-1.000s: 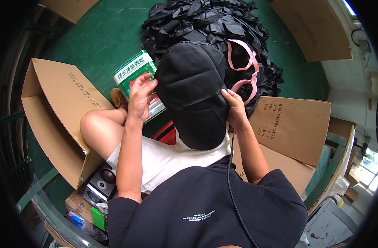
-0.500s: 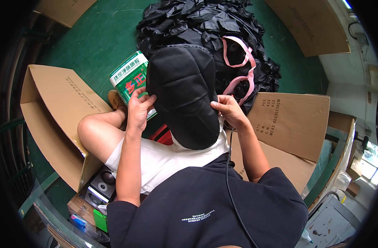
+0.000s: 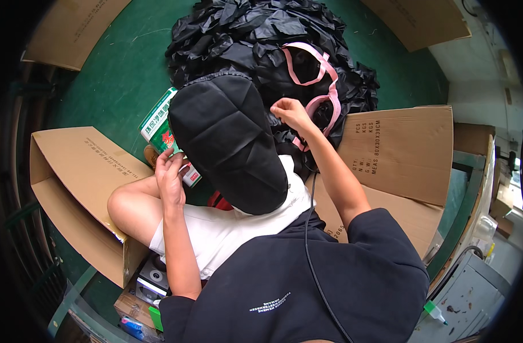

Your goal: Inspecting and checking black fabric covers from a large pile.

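My left hand (image 3: 171,178) half-curls by the black piece (image 3: 230,140); my right hand (image 3: 294,116) is loosely bent; gripping, I cannot tell; left, open cardboard box (image 3: 89,180); farther, green-white can (image 3: 157,124); contents hidden.

A long oval of matte black fabric (image 3: 230,143), faintly creased, lay slanted from upper left to lower right, near mid-frame.

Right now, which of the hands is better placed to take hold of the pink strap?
Probably the right hand: in this view it is right next to the pink strap. The left hand is farther off, by the left edge of the black fabric piece.
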Available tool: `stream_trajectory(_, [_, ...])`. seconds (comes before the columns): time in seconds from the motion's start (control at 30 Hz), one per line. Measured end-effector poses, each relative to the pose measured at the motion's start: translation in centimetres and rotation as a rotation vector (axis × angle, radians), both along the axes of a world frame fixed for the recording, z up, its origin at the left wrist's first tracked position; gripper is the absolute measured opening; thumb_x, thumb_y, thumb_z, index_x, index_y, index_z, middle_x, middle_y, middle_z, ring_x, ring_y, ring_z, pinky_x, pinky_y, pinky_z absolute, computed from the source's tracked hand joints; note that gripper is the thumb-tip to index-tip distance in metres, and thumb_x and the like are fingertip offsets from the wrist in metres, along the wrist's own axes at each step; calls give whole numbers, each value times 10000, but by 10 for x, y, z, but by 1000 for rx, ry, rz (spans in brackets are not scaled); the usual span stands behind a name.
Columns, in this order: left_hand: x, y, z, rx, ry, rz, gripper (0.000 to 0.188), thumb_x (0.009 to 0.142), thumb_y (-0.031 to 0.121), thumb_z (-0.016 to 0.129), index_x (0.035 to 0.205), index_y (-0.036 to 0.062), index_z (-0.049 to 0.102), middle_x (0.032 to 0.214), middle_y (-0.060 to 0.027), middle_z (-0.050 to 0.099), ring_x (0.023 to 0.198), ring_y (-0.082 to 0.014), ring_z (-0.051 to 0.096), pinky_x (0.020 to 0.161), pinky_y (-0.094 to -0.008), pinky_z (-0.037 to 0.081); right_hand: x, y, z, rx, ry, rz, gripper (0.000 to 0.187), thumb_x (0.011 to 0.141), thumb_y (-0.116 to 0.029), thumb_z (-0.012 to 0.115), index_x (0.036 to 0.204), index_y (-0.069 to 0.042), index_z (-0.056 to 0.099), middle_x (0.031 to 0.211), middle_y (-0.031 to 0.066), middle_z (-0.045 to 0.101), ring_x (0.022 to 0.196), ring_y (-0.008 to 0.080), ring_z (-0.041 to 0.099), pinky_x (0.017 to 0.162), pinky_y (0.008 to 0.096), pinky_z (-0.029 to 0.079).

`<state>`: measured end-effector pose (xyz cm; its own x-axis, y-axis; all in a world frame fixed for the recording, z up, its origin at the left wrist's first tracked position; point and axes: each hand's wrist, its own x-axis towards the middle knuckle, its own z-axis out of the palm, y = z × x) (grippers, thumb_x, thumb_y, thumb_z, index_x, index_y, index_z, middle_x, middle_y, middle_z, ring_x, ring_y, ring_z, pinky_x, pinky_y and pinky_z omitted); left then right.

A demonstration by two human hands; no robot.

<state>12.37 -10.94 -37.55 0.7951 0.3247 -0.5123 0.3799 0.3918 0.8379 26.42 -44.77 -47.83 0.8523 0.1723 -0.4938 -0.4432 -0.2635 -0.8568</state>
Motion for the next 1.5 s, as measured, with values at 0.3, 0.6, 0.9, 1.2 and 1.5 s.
stream_trajectory(0.3, [0,76,39,237,-188,79,290,943,145,615,1192,45,504,1010,-62,624,886,-132,594,799,-252,473,116,49,-46,-229,-328,-194,269,806,-131,666,1052,-27,698,997,108,703,976,232,658,889,321,490])
stream_trajectory(0.6, [4,89,22,7,-134,269,192,947,148,611,1122,86,563,951,-28,637,824,-118,605,721,-235,484,175,63,-59,643,52,-706,368,862,-23,633,1215,59,571,1079,141,661,864,204,658,733,313,524])
stream_trajectory(0.9, [1,84,26,139,-185,249,168,940,139,618,1080,59,571,916,-30,637,784,-95,599,702,-206,473,165,41,90,796,-456,-258,227,870,-37,670,1088,26,686,1072,104,699,963,178,642,897,306,485])
stream_trajectory(1.2, [12,34,69,310,-604,81,154,916,35,638,1053,4,577,951,-40,632,852,-84,578,780,-207,460,59,83,319,1178,-652,325,698,818,14,623,1448,68,326,1413,228,448,1327,317,437,1110,479,342])
stream_trajectory(1.5, [58,-50,166,735,-780,208,674,809,101,725,1368,25,355,1271,-125,493,1075,-215,556,876,-325,464,-36,161,332,535,-1020,815,1031,715,-84,754,1529,29,131,1596,122,-2,1468,239,161,1138,382,231])
